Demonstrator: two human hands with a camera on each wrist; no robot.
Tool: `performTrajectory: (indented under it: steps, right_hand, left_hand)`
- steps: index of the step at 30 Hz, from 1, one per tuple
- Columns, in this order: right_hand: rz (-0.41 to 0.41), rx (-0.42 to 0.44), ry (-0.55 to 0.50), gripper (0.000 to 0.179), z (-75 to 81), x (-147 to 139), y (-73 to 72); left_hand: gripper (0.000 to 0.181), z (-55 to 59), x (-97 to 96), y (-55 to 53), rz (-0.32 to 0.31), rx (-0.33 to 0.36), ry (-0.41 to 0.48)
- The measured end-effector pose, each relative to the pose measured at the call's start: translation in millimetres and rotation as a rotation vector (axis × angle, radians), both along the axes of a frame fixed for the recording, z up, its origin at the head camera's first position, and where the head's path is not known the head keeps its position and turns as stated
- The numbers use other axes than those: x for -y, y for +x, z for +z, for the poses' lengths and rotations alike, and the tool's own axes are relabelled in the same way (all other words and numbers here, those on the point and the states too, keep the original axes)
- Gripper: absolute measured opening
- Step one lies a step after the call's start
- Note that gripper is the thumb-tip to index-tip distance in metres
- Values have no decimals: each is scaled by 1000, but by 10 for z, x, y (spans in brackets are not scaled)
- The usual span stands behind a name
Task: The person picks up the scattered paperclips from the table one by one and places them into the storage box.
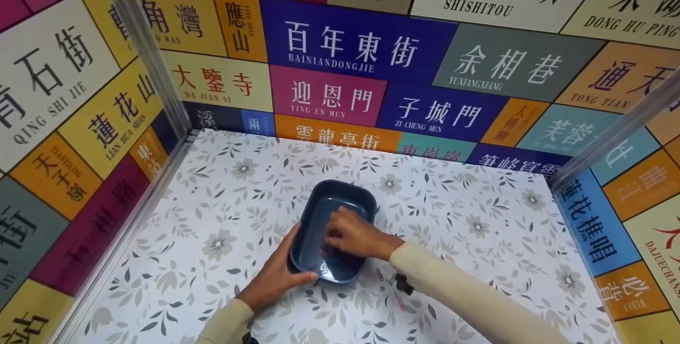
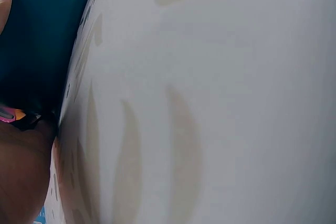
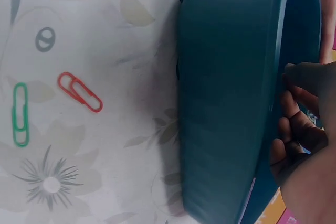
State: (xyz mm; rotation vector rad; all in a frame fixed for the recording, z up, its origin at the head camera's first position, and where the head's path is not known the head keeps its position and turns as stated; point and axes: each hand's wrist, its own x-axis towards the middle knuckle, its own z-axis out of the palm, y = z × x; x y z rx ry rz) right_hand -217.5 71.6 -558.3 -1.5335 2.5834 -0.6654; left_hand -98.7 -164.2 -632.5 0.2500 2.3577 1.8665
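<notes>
Your left grip (image 1: 281, 275), a bare hand, is clamped on the deep, dark blue box (image 3: 228, 93), which is smooth and has round corners. It holds the left side and the near left corner, with the thumb at the near edge and the other fingers along the outside. Your right grip (image 1: 350, 232) reaches over the box's right side, and its curled fingertips are down inside. I cannot tell if those fingers pinch anything. Just under them, in the box, is a small reddish spot (image 1: 324, 252), too blurry to name.

The box sits on the white counter (image 1: 425, 200), which has grey flowers and leaves on it. Three thin, looped paper clips lie outside the box, on its right side near you. The red clip (image 3: 80, 92) is nearest to the box, the green clip (image 3: 20, 114) is just past it, and the pink clip (image 1: 400, 304) is closest to you. All three are apart from both grips. Your right cream sleeve (image 1: 467, 291) passes beside them.
</notes>
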Motion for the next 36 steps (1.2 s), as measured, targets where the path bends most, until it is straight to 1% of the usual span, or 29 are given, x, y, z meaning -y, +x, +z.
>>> performTrajectory:
  steps: [5, 10, 14, 21, 24, 28, 36]
  right_hand:
    - [-35, 37, -28, 5, 27, -117, 27]
    - [-65, 101, -65, 7, 54, -230, 94]
    - [-77, 126, -90, 8, 47, -309, 142]
    - [-112, 138, -157, 4, 2, -429, 181]
    - [-134, 153, -183, 5, -7, -477, 207]
    - [-155, 152, -208, 6, -25, -535, 258]
    - [-127, 113, -295, 5, -91, -613, 350]
  left_hand:
    - [126, 11, 0, 2, 9, 9, -8]
    - [125, 13, -1, 0, 9, 18, -7]
    - [124, 5, -1, -5, 9, 20, -6]
    - [123, -11, -3, -6, 11, 2, -22]
    - [124, -15, -5, 1, 10, 2, -24]
    - [124, -19, -9, 1, 12, 4, -21]
    - [125, -3, -6, 6, 17, 10, -41]
